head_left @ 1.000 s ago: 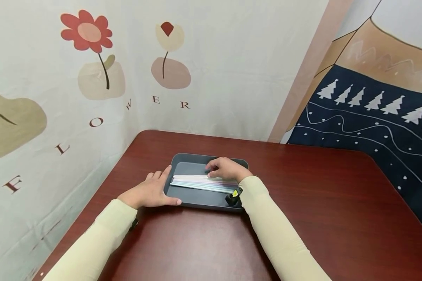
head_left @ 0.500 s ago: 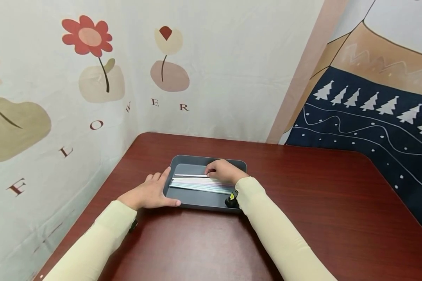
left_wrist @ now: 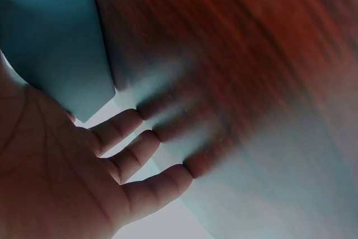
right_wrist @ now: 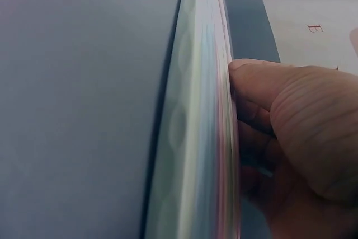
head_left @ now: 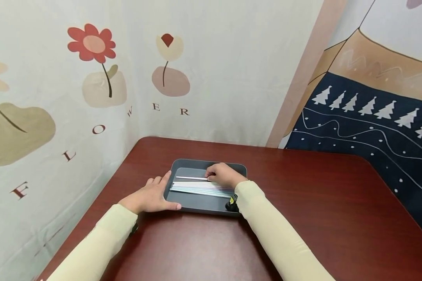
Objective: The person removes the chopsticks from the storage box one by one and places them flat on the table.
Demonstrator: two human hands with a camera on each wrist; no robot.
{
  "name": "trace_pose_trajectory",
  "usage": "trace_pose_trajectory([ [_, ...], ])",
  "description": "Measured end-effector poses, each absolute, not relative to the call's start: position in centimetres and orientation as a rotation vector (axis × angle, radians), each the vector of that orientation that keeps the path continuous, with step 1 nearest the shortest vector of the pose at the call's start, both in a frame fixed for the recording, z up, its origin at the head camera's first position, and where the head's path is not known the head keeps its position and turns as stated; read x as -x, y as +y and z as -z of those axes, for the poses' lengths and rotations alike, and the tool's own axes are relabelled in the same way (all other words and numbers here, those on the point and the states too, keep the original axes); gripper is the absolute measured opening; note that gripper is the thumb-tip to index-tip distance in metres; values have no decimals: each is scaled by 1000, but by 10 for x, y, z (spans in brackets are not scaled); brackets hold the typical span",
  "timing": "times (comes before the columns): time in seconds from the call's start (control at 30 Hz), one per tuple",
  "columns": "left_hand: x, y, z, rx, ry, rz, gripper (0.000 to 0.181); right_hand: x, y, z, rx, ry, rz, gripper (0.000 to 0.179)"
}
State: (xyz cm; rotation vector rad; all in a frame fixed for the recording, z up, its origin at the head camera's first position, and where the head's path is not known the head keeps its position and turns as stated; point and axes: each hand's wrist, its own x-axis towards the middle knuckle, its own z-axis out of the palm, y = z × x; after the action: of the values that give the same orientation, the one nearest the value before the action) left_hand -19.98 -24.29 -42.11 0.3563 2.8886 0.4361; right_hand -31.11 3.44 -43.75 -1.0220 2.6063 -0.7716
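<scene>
- Right hand (head_left: 225, 174): thumb and fingers curled, pinching a thin white strip (head_left: 191, 178).
- That strip is within the tray outline, just beyond a bundle of pastel strips (head_left: 200, 188).
- Dark grey rectangular tray (head_left: 197, 204) around the bundle.
- Left hand (head_left: 149, 198): fingers and thumb spread, touching the tray's left end and near corner.
- Reddish-brown wooden table (head_left: 323, 210) beneath; flower-printed curtain (head_left: 228, 74) behind.

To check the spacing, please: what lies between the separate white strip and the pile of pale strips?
Only bare tray floor shows between the white strip and the pile, in the head view.
</scene>
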Motion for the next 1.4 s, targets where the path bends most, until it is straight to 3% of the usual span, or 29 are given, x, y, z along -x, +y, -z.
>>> trace_pose_trajectory([
  [0.63,198,-241,420,-356,2909,-441,138,313,30,435,1157,2641,678,17],
  [1.4,198,-240,423,-357,2909,-440,138,307,35,430,1022,2581,768,17],
])
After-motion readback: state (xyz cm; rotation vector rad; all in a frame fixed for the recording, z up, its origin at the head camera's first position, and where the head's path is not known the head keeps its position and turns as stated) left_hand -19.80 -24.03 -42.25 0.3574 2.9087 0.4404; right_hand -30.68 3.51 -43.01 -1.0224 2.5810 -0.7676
